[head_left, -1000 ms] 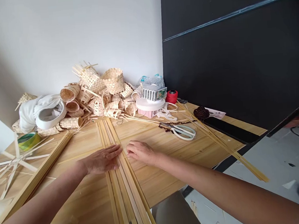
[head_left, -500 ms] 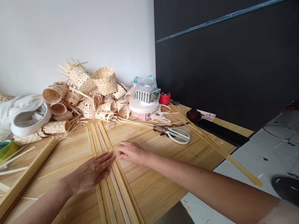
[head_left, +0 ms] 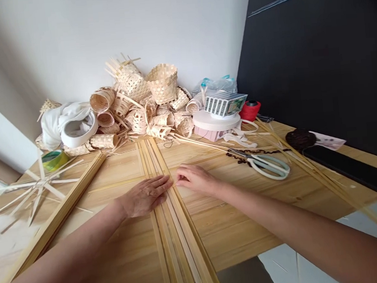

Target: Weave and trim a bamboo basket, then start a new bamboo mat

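Observation:
Several long, thin bamboo strips (head_left: 179,230) lie side by side on the wooden table, running away from me. My left hand (head_left: 147,195) rests flat across them, palm down, fingers stretched to the right. A single crosswise bamboo strip (head_left: 113,184) comes from the left and passes beneath this hand. Just beyond the right edge of the long strips, my right hand (head_left: 193,178) is closed, thumb and fingers pinched close to the left fingertips. The pinch appears to be on the crosswise strip, though its end is mostly hidden by the fingers.
Woven baskets (head_left: 163,84) are piled against the wall. Scissors (head_left: 268,165) and a dark yarn ball (head_left: 300,139) lie to the right, near a black slab (head_left: 352,171). At left are a strip bundle (head_left: 65,205), a star of strips (head_left: 40,183) and green tape (head_left: 54,160).
The camera view has swung left, so everything sits farther right in the picture and the star of strips shows fully. Both hands keep nearly the same pose on the strips.

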